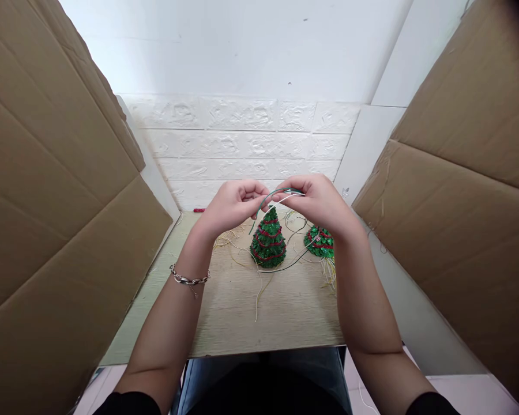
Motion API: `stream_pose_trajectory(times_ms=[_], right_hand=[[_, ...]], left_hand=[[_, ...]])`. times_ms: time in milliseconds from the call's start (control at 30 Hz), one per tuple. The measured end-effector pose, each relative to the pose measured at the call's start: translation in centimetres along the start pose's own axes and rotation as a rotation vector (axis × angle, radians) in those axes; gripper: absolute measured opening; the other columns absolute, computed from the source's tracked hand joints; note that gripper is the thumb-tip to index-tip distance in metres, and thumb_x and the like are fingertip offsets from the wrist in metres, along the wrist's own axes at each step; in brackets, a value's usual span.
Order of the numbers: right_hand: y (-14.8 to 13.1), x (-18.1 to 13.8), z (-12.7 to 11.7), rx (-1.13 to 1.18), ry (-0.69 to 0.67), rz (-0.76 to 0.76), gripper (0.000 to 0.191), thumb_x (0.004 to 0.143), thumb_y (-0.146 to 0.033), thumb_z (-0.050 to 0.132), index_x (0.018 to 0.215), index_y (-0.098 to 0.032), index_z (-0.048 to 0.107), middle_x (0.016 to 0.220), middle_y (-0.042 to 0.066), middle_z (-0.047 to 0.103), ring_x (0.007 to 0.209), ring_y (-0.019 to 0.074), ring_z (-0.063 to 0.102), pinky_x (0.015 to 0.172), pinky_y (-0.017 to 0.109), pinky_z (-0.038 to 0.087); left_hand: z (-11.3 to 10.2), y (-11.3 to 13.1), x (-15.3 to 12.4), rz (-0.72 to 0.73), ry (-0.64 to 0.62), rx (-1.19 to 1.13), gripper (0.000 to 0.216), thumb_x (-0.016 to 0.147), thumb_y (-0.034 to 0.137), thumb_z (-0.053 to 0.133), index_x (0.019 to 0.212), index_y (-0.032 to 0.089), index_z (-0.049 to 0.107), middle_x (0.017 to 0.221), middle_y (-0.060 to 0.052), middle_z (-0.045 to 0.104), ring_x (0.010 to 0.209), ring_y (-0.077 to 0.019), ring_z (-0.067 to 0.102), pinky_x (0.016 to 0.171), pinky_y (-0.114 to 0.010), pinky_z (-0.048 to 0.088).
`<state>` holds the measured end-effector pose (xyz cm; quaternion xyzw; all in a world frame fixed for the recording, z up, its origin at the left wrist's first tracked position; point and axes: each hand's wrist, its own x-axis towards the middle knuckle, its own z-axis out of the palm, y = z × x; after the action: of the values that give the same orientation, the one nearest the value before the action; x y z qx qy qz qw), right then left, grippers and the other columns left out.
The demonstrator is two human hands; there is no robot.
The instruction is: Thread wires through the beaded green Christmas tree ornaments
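Both of my hands meet above a small green Christmas tree (268, 245) wound with red garland, which stands upright on the table. My left hand (242, 202) is closed in a pinch on a green cord (259, 211) and a white cord beside it. From the other side, my right hand (309, 199) pinches the same green and white cords between thumb and fingers. The cords arch across the gap between the hands, just over the treetop. A second green tree (320, 242) with red garland is partly hidden behind my right wrist.
Loose white and yellow cords (257, 294) trail over the wooden table (225, 323). A red object (199, 210) lies at the back left edge. Tall cardboard panels (47, 173) stand on both sides, with a white brick-patterned wall (242, 144) behind.
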<state>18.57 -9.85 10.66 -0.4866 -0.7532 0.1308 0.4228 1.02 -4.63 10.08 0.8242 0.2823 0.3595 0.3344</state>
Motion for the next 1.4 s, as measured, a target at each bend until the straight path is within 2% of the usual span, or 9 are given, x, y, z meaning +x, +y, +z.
stream_pose_trajectory(times_ms=[133,200,300,400,500,667,867,1100,1400], right_hand=[[0.4,0.1,-0.3,-0.002,0.095,0.008,0.025,0.079,-0.035,0.053,0.083,-0.015,0.068,0.071,0.002,0.06,0.067,0.0126,0.047,0.062,0.026,0.033],[0.6,0.1,-0.6,0.014,0.143,0.016,0.024,0.078,-0.034,0.053,0.083,-0.015,0.067,0.072,0.002,0.059,0.066,0.0125,0.046,0.061,0.027,0.034],[0.9,0.1,-1.1,0.039,0.18,0.02,0.023,0.077,-0.035,0.053,0.083,-0.016,0.066,0.075,0.002,0.059,0.066,0.0126,0.046,0.061,0.027,0.036],[1.0,0.0,-1.4,0.055,0.185,0.022,0.024,0.077,-0.035,0.054,0.084,-0.016,0.067,0.078,0.004,0.06,0.07,0.014,0.049,0.063,0.028,0.038],[1.2,0.0,-1.6,0.048,0.179,0.038,0.024,0.076,-0.035,0.055,0.084,-0.016,0.067,0.081,0.004,0.063,0.073,0.0154,0.051,0.065,0.029,0.039],[1.3,0.1,-1.8,-0.031,0.175,0.081,0.022,0.075,-0.032,0.056,0.079,-0.015,0.068,0.073,0.003,0.062,0.07,0.0147,0.05,0.066,0.029,0.037],[1.4,0.0,-2.0,-0.085,0.124,0.096,0.022,0.074,-0.032,0.055,0.079,-0.016,0.068,0.069,0.002,0.059,0.065,0.0131,0.047,0.063,0.028,0.035],[1.5,-0.2,-2.0,-0.118,0.104,0.1,0.022,0.075,-0.032,0.053,0.079,-0.016,0.068,0.06,0.0,0.052,0.059,0.0117,0.042,0.059,0.027,0.031],[1.5,0.0,-1.7,-0.082,0.133,0.097,0.021,0.074,-0.032,0.054,0.075,-0.016,0.067,0.063,0.0,0.054,0.061,0.0116,0.044,0.059,0.026,0.033]], left_hand=[[0.2,-1.6,0.9,0.02,-0.015,-0.05,0.047,0.067,0.046,0.069,0.101,0.016,0.059,0.105,-0.01,0.064,0.096,-0.0203,0.059,0.075,-0.029,0.048],[0.2,-3.0,1.4,-0.026,-0.076,0.012,0.073,0.061,0.043,0.075,0.124,0.021,0.046,0.132,-0.012,0.049,0.12,-0.0268,0.046,0.09,-0.036,0.044],[0.6,-5.7,2.0,-0.188,-0.313,0.092,0.097,0.053,0.043,0.079,0.136,0.02,0.033,0.143,-0.018,0.035,0.132,-0.0321,0.033,0.1,-0.042,0.037],[1.7,-8.3,2.7,-0.216,-0.497,0.077,0.085,0.05,0.041,0.08,0.125,0.017,0.045,0.131,-0.016,0.05,0.122,-0.0309,0.045,0.097,-0.04,0.039],[2.8,-9.6,3.2,-0.177,-0.555,0.075,0.062,0.054,0.042,0.077,0.106,0.016,0.056,0.113,-0.011,0.061,0.107,-0.0268,0.055,0.089,-0.036,0.043],[3.3,-9.5,3.2,-0.202,-0.538,0.039,0.048,0.06,0.041,0.074,0.096,0.015,0.057,0.098,-0.008,0.064,0.092,-0.0226,0.059,0.08,-0.034,0.045],[2.9,-9.1,3.0,-0.214,-0.473,0.103,0.052,0.056,0.041,0.075,0.098,0.017,0.056,0.103,-0.007,0.062,0.097,-0.0236,0.057,0.082,-0.034,0.044],[2.2,-9.0,3.0,-0.216,-0.397,0.11,0.049,0.053,0.037,0.077,0.087,0.018,0.048,0.083,-0.001,0.056,0.08,-0.0183,0.053,0.068,-0.029,0.042],[1.2,-9.7,3.0,-0.178,-0.44,0.0,0.037,0.057,0.031,0.075,0.079,0.018,0.049,0.072,0.002,0.05,0.069,-0.0132,0.049,0.062,-0.026,0.041]])
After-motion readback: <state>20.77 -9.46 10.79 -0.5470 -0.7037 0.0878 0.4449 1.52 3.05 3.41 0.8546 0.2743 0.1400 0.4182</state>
